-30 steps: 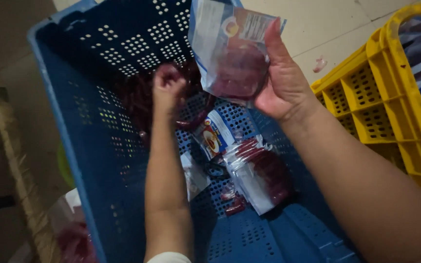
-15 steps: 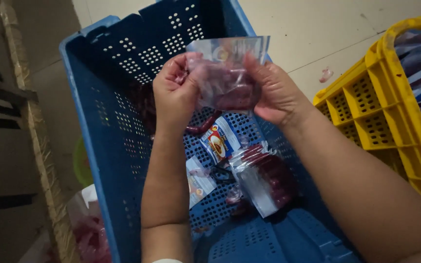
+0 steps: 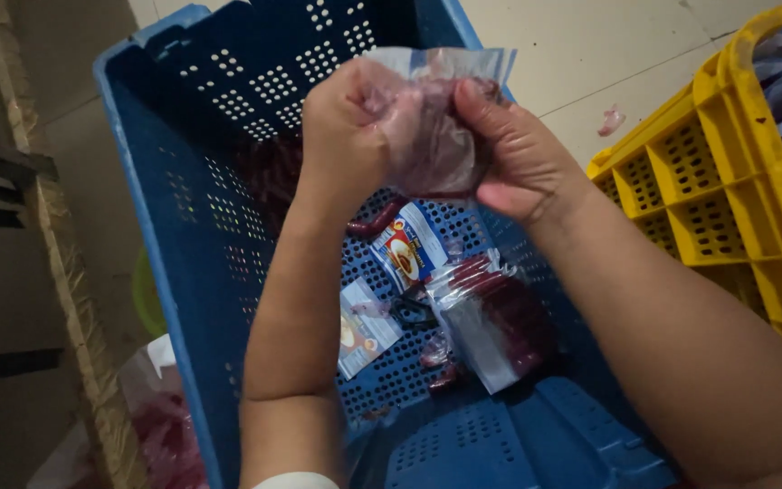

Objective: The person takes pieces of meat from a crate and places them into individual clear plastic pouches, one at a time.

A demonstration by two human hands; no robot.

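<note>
Seen from above, both hands, left hand (image 3: 348, 122) and right hand (image 3: 513, 149), clamped in a firm grip on a clear plastic bag (image 3: 434, 136) of red sausages above a blue crate (image 3: 201, 181), apparently mid-filling, likely needing sealing next.

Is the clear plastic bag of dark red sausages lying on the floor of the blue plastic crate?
No, both hands, left and right, hold the clear plastic bag of dark red sausages up above the blue plastic crate.
</note>
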